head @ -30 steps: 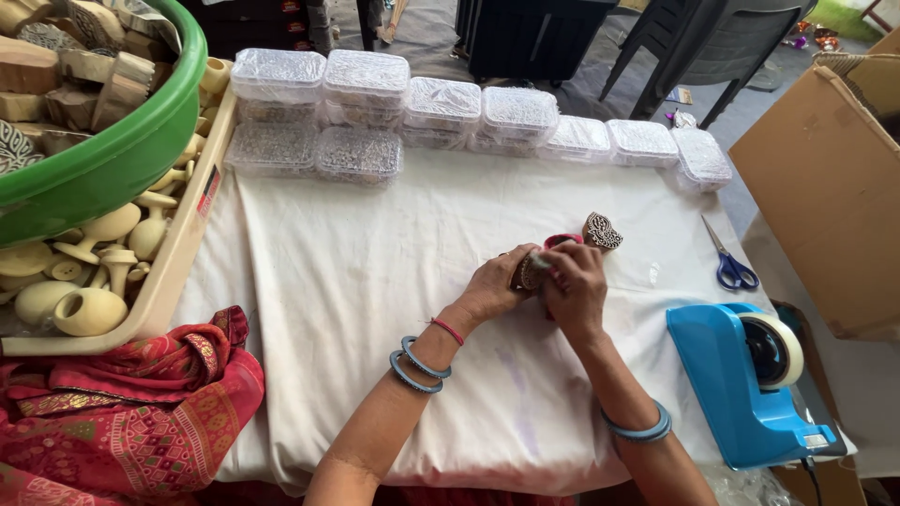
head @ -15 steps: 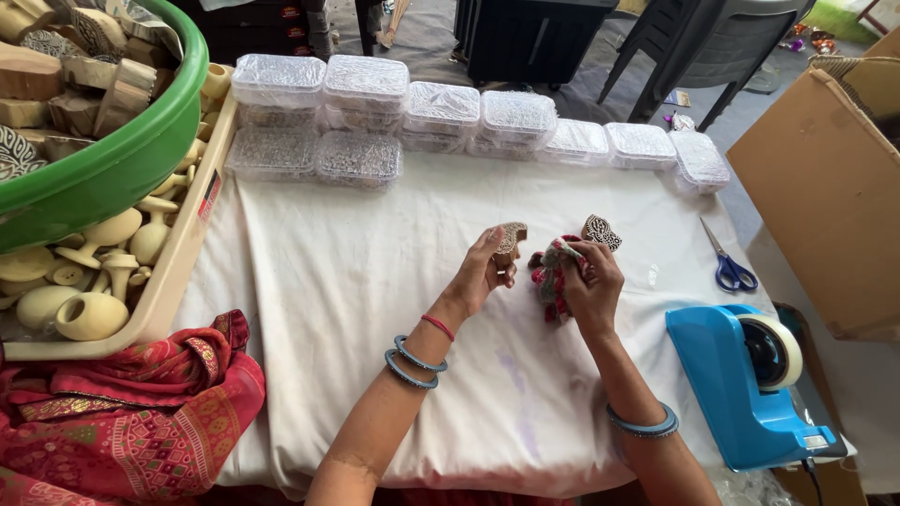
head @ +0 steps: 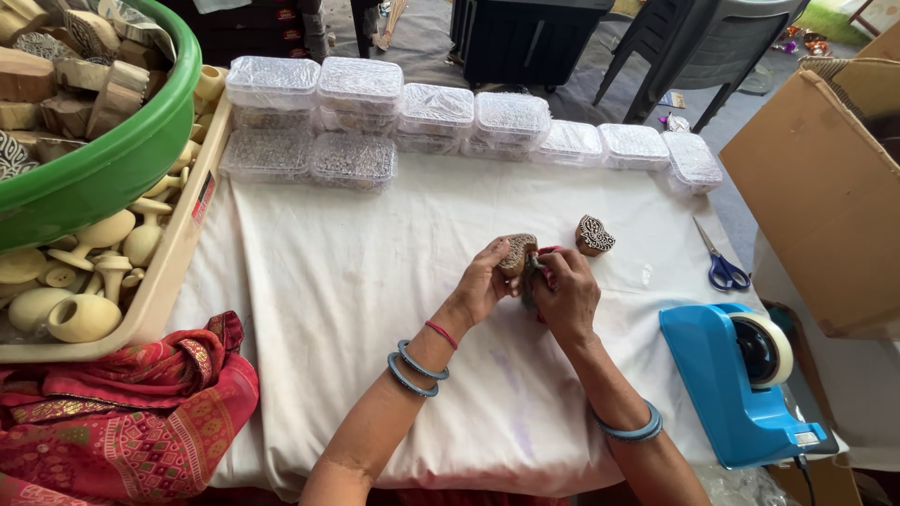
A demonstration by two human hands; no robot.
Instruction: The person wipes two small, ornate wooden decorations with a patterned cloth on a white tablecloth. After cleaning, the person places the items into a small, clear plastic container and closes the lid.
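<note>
The white-clothed table (head: 356, 300) is crowded at its far edge with clear lidded boxes (head: 441, 112). Above its middle, the left hand (head: 487, 281) pinches a carved wooden block (head: 517, 253) in closed fingers; it could slip if loosened. The right hand (head: 562, 290), curled around something reddish, might knock the second block (head: 592, 234) nearby.

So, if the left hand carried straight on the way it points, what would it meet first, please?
Probably the second carved block lying on the cloth: the left hand, holding a carved block, points up and right toward it, though depth is unclear.
</note>
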